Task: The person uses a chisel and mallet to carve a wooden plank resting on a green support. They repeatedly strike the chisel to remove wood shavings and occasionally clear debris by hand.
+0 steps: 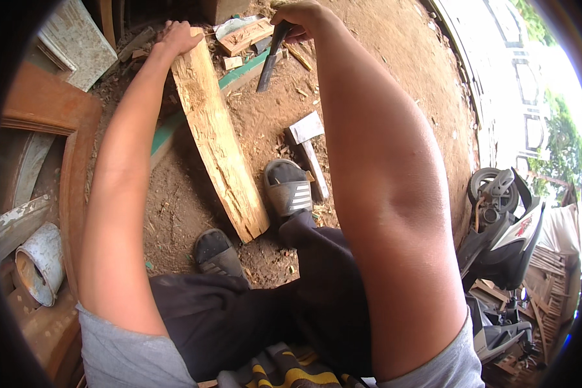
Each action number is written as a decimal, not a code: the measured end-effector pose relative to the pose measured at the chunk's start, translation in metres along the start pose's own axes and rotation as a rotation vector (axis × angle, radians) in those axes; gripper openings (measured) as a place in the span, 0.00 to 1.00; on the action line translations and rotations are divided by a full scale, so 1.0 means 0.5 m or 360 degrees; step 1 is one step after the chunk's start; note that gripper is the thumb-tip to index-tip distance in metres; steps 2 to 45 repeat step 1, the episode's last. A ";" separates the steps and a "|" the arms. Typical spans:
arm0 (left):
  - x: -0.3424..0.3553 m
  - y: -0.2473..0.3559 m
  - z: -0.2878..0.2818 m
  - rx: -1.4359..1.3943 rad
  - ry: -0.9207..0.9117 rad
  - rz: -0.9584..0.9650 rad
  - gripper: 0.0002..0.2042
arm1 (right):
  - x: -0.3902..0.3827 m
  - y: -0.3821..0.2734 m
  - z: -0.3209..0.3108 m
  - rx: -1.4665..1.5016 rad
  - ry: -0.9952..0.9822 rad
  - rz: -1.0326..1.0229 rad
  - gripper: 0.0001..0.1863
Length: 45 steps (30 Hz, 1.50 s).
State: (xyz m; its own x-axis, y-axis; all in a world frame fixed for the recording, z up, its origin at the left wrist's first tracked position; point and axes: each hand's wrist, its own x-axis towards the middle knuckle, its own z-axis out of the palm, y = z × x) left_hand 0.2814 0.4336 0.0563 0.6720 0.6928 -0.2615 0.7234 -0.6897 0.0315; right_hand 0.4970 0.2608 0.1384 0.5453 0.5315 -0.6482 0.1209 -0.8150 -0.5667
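My left hand (178,39) is closed over the far end of a long, rough-hewn wooden plank (216,136). The plank slants toward me, and its near end comes down beside my feet. My right hand (302,18) grips a dark, narrow tool (273,61) with a flat, squared end hanging downward; its exact kind is unclear, and the fingers are partly hidden behind the wrist. On the dirt to the right of the plank lies a hatchet (307,129), its handle pointing back toward my sandal.
A green-edged timber (244,72) passes beneath the plank. Wood offcuts (246,35) lie beyond it. At left are brown wooden panels (77,119) and a whitish bucket (42,265). My sandaled feet (290,187) flank the plank's near end. A motorcycle (507,239) stands at right.
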 end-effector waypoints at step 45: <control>0.003 0.002 -0.003 0.0019 0.0013 0.0004 0.38 | 0.001 0.014 -0.007 -0.0080 -0.0058 -0.0273 0.16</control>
